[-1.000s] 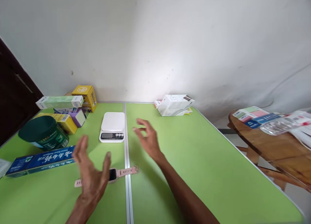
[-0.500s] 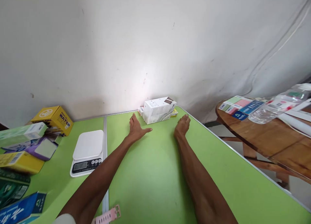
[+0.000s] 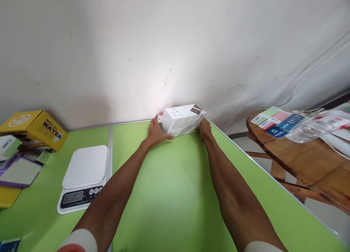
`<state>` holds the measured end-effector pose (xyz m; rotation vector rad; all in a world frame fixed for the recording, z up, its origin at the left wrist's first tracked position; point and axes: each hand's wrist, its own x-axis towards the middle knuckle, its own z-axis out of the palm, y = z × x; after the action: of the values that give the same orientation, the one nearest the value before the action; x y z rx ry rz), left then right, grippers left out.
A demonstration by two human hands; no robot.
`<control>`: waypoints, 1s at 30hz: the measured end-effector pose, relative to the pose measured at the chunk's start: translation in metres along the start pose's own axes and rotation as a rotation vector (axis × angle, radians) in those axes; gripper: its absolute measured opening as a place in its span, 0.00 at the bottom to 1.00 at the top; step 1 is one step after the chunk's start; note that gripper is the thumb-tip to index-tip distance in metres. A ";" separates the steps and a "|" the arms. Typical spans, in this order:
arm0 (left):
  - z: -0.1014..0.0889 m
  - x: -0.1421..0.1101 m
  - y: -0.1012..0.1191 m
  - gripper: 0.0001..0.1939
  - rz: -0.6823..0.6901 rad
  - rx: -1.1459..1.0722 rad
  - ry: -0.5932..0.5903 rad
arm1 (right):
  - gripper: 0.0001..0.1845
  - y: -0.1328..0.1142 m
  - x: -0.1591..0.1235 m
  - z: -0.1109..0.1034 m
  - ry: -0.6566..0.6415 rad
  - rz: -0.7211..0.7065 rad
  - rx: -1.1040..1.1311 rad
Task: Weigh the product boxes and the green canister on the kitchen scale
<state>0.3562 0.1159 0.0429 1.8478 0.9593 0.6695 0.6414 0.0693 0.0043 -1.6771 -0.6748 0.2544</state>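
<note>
A white box [image 3: 182, 118] lies on top of a second flat box at the far edge of the green table [image 3: 169, 193], against the wall. My left hand [image 3: 155, 132] presses on the stack's left end, fingers going behind it and thumb stretched along its front base. At the right end, my right hand [image 3: 205, 129] is cupped around the corner. Both arms reach straight out across the table.
A white kitchen scale [image 3: 84, 172] sits left of the table's centre seam. A yellow box [image 3: 35, 126] and a purple-edged box [image 3: 19, 172] lie at the far left. To the right stands a round wooden table [image 3: 300, 153] with coloured packets [image 3: 276, 121] and a plastic bottle [image 3: 308, 130].
Both hands left the area near the pink watch and scale, reached across to the far edge, and now close on the two ends of the white box stack. The view has shifted forward.
</note>
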 end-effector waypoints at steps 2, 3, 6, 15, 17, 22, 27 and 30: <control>0.000 0.003 -0.001 0.82 -0.018 -0.013 0.016 | 0.27 -0.004 -0.006 -0.003 0.004 0.076 -0.058; -0.001 0.003 -0.002 0.79 -0.029 -0.016 0.015 | 0.26 -0.006 -0.009 -0.004 0.001 0.095 -0.069; 0.000 -0.001 -0.002 0.71 -0.038 0.016 0.017 | 0.24 -0.013 -0.024 -0.008 -0.026 0.101 -0.099; 0.009 -0.072 0.004 0.60 -0.039 0.082 0.069 | 0.24 -0.018 -0.103 -0.045 -0.046 -0.048 -0.152; 0.010 -0.093 0.005 0.61 -0.034 0.075 0.057 | 0.25 -0.016 -0.124 -0.059 -0.050 -0.070 -0.168; 0.003 -0.136 0.012 0.62 -0.046 -0.003 -0.024 | 0.30 -0.014 -0.171 -0.093 -0.040 -0.040 -0.144; -0.011 -0.156 0.030 0.62 0.011 0.020 -0.050 | 0.39 -0.035 -0.211 -0.102 0.134 -0.004 0.117; -0.017 -0.159 0.045 0.49 0.081 0.079 -0.006 | 0.44 -0.058 -0.234 -0.093 0.111 -0.038 0.101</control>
<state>0.2706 -0.0207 0.0827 1.9654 0.9228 0.6837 0.4841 -0.1335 0.0343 -1.5685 -0.6005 0.1645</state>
